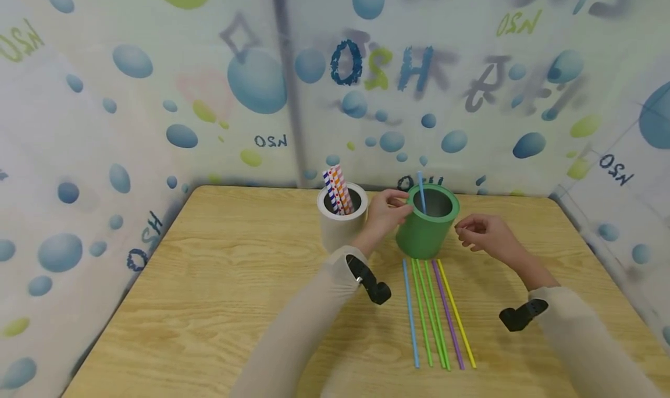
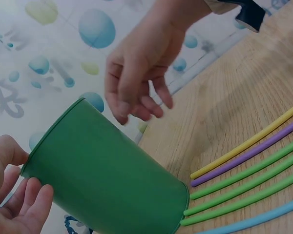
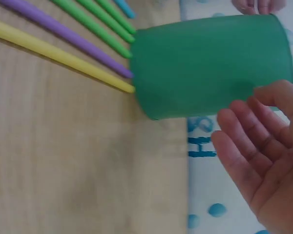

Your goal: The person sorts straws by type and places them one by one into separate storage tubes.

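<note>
An upright green can (image 1: 425, 235) stands on the table with one blue straw (image 1: 421, 191) leaning inside it. My left hand (image 1: 386, 215) is at the can's left side; its fingertips seem to touch the rim, with the fingers spread loosely. Just right of the can is my right hand (image 1: 487, 233), apart from it, relaxed and holding nothing; its bent fingers (image 3: 239, 131) show in the right wrist view. In front of the can lie a blue straw (image 1: 410, 313), three green straws (image 1: 423, 313), a purple straw (image 1: 448, 315) and a yellow straw (image 1: 458, 315), side by side lengthwise.
Left of the green can, partly behind my left hand, stands a white can (image 1: 335, 229) holding several striped paper straws (image 1: 339, 191). The wooden table (image 1: 220, 287) ends at a patterned curtain (image 1: 209, 124) at the back and sides.
</note>
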The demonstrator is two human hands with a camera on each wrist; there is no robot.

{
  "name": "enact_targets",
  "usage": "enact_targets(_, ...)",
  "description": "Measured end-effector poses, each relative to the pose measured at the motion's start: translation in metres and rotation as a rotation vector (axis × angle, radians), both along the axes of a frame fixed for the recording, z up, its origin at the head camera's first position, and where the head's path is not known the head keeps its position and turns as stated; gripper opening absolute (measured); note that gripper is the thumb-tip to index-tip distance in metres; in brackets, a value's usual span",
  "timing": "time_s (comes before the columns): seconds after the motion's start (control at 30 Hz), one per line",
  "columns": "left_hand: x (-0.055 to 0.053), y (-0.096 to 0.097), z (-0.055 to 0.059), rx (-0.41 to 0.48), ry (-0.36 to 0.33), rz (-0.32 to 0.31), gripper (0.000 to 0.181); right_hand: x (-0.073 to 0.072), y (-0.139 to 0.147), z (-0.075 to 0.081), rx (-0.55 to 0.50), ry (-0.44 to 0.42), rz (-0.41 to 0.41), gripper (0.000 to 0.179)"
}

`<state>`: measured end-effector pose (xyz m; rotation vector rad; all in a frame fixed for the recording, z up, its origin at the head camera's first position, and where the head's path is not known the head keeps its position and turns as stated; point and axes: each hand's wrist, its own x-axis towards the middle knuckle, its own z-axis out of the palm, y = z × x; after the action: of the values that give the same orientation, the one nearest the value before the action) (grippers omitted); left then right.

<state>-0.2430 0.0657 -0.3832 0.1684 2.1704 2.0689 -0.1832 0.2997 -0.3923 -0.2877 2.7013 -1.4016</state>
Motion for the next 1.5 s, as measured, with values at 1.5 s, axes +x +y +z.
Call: enact_targets(1.5,0.002,-0.001,0.003,0.004,-0.007,0.005,0.023,0.025,-0.026,-0.070,0.101,-0.140,-0.043,0.025)
